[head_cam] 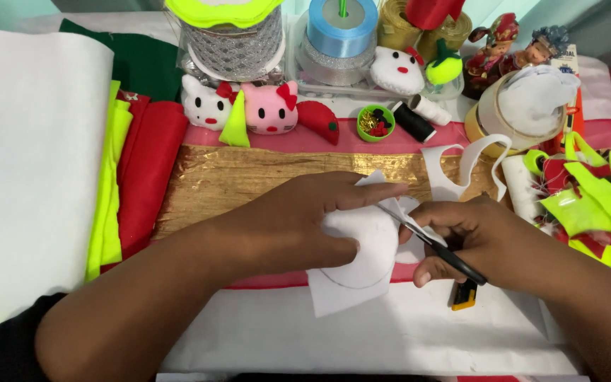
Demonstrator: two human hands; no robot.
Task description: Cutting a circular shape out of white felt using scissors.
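Your left hand point(298, 223) lay flat at the centre of the frame, fingers closed on a piece of white felt point(355, 265) with a curved line drawn on it, pinning it to the bench point(362, 332). Your right hand point(472, 237), just right of centre, gripped small black-handled scissors point(433, 244), blades set into the felt's upper edge. Below that hand sat a small yellow and black object point(464, 296). Along the top of the frame stood a white cat plush point(205, 105), a pink cat plush point(270, 107) and a blue ribbon spool point(341, 25); folded red felt point(151, 177) lay at left
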